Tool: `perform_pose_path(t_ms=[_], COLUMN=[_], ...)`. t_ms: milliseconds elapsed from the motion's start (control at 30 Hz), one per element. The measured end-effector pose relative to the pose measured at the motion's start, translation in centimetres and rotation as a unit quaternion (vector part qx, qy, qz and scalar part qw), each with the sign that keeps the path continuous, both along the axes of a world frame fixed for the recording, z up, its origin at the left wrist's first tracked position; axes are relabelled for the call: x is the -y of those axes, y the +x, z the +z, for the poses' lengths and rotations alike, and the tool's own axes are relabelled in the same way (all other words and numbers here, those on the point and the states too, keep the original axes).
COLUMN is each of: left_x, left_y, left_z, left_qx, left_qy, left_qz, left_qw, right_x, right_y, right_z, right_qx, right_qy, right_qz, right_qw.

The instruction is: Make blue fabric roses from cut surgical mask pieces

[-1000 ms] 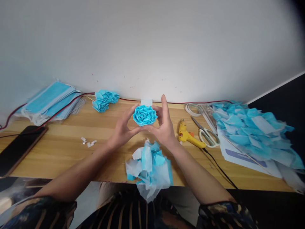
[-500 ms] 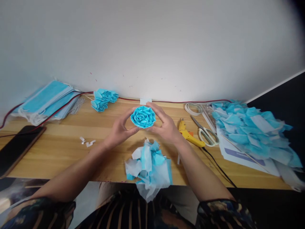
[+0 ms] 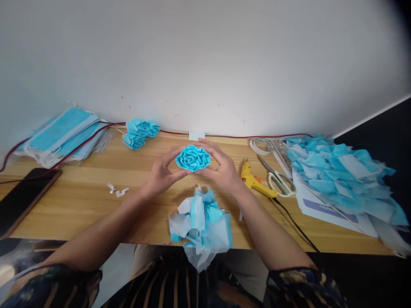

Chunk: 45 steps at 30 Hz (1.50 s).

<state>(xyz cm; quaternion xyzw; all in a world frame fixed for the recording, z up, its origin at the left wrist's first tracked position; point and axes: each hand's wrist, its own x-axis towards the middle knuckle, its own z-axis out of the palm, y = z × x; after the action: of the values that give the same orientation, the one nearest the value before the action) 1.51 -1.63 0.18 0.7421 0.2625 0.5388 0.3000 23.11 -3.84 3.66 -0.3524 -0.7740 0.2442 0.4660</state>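
Observation:
Between my two hands is a blue rose-shaped flower of ruffled mask-like fabric, held above the table with its layered face toward me. My left hand grips its left side, the thumb under the near edge and the fingers curled behind. My right hand grips the right side in the same way. Any stem under the bloom is hidden. Just below my hands, a crumpled heap of blue and white fabric scraps hangs partly over the table's front edge.
Blue face masks, a phone and several finished blue flowers lie left. To the right are a yellow glue gun with a black cord, scissors, a white tape coil and a pile of blue fabric pieces.
The flower has tilted slightly between my hands, its face looking flatter and a little wider. Both hands keep their hold in nearly the same place.

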Motion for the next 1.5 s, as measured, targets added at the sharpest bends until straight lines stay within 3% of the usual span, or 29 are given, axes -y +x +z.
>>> perform_pose_path(t_ms=[167, 400, 600, 767, 967, 1233, 1500], left_x=[0.2, -0.6, -1.1, -0.9, -0.7, -0.7, 0.0], left_y=[0.1, -0.7, -0.8, -0.7, -0.6, -0.8, -0.4], left_z=[0.2, -0.3, -0.4, 0.4, 0.7, 0.1, 0.3], left_qx=[-0.013, 0.016, 0.049, -0.006, -0.059, -0.036, -0.05], left_qy=[-0.017, -0.054, -0.004, 0.01, 0.037, 0.0, 0.015], left_qz=[0.009, 0.042, 0.029, 0.058, 0.051, 0.072, -0.018], left_qw=[1.0, 0.998, 0.998, 0.998, 0.996, 0.997, 0.998], right_x=[0.0, 0.1, -0.3, -0.1, 0.0, 0.1, 0.3], right_y=[-0.2, 0.7, 0.7, 0.0, -0.4, 0.3, 0.3], right_z=[-0.3, 0.4, -0.2, -0.7, -0.7, 0.1, 0.0], right_qx=[-0.018, -0.001, -0.023, -0.035, -0.032, -0.013, 0.038], right_qy=[0.01, -0.048, -0.025, -0.03, -0.002, -0.026, -0.022], right_qz=[-0.006, -0.005, -0.047, -0.082, -0.115, -0.055, 0.025], right_qw=[1.0, 0.999, 0.998, 0.996, 0.993, 0.998, 0.999])
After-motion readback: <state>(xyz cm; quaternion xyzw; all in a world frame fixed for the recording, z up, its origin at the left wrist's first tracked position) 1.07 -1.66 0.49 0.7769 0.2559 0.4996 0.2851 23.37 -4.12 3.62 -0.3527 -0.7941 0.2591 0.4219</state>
